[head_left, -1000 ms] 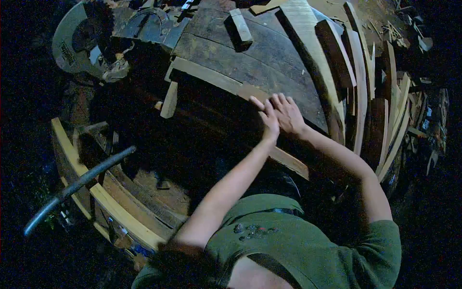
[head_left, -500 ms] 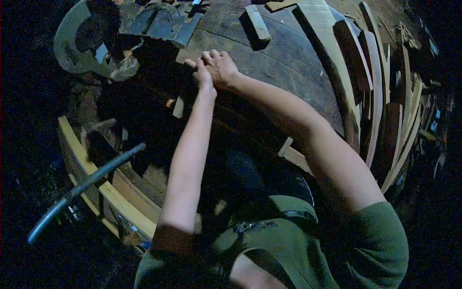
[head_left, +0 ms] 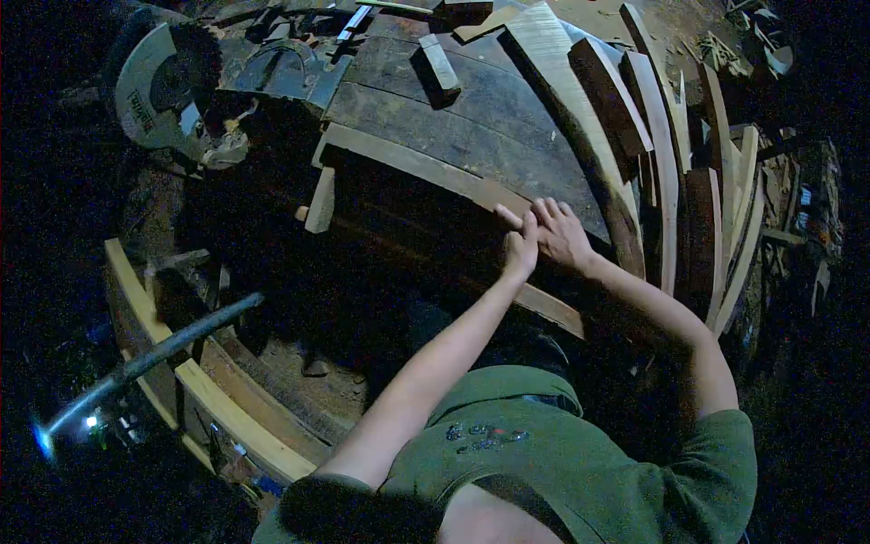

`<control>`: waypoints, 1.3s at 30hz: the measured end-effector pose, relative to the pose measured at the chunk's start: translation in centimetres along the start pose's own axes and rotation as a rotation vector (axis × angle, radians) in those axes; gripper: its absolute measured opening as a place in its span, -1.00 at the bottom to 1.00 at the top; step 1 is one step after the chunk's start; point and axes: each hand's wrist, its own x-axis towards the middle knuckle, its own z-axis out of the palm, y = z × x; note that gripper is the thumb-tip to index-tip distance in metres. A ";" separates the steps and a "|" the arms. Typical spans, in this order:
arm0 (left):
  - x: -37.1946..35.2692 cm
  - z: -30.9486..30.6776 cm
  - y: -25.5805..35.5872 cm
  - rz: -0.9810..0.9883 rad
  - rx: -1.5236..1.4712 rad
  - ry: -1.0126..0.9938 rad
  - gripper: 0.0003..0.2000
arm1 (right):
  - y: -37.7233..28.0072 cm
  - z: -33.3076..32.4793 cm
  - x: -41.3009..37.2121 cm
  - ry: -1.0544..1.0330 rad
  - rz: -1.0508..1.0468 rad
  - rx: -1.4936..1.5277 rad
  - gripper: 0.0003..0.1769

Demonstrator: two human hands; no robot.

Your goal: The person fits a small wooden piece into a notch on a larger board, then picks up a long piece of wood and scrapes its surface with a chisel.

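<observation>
Looks like a pressing step to me: left hand (head_left: 521,250) and right hand (head_left: 564,240) together around 2 o'clock, over the wood strip (head_left: 408,162) on the desk's (head_left: 489,136) near edge. Can't tell if they're gripping. Next move probably wants even pressure.

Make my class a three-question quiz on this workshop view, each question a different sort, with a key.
1. True or false: the left hand and right hand are close together.
2. The hands are at: A, the board along the bench's near edge; B, the far corner; C, the floor.
3. Fill in: in this view, planks lie to the ____ of the block on the bench.

Key: 1 true; 2 A; 3 right.
</observation>
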 end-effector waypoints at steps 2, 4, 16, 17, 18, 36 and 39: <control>1.0 -0.1 -1.3 0.005 0.154 -0.090 -0.21 | -0.1 -1.8 -0.5 -0.175 0.007 0.047 -0.59; 0.7 -0.4 -0.8 0.162 0.020 0.089 -0.20 | -0.4 -0.9 0.7 -0.080 -0.026 0.048 -0.59; 5.2 -19.7 9.8 -0.055 -0.794 0.229 -0.29 | -7.1 0.3 25.8 0.113 -0.159 0.098 -0.45; 7.5 -21.6 8.3 -0.006 -0.809 0.210 -0.24 | -7.6 1.2 27.7 0.138 -0.176 -0.009 -0.45; 8.7 -23.3 8.0 0.069 -0.786 0.242 -0.28 | -7.9 0.9 29.1 0.157 -0.207 -0.096 -0.45; -1.0 1.4 0.5 0.173 -0.465 0.281 -0.27 | -1.3 0.7 1.8 -0.075 -0.004 -0.033 -0.55; 2.9 3.4 -6.0 0.401 -0.070 0.470 -0.25 | -1.0 -1.3 0.9 -0.183 0.010 0.072 -0.57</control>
